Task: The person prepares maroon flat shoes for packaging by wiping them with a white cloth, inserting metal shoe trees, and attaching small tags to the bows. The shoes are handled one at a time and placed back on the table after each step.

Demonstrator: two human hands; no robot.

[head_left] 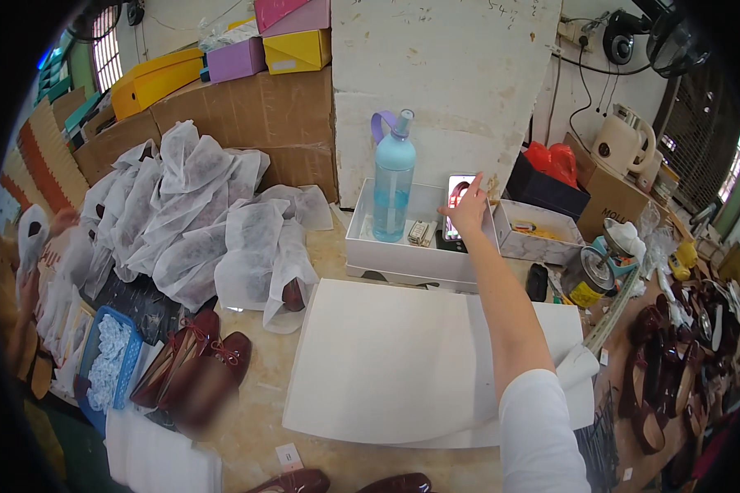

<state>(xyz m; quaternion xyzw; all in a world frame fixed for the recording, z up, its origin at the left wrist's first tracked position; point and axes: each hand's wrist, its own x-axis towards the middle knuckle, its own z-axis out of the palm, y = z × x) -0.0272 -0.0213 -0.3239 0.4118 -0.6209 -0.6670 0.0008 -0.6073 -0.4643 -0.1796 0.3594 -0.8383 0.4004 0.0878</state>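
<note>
My right hand (469,210) reaches forward at the end of a bare forearm and a white sleeve. Its fingers are apart, with the index finger stretched out and the thumb to the left, over the lit screen of a phone (459,195). The phone leans upright in a white box (403,261); whether a fingertip touches it I cannot tell. In the same box stands a tall light-blue water bottle (393,185) with a purple strap. Below the arm lie large white paper sheets (386,361). My left hand is out of view.
Dark red shoes (196,361) lie left of the paper, beside a blue basket (130,361). Shoes in white bags (181,222) are heaped behind. Another person's hand (29,296) shows at the far left. A can (588,275) and more shoes (649,378) are on the right.
</note>
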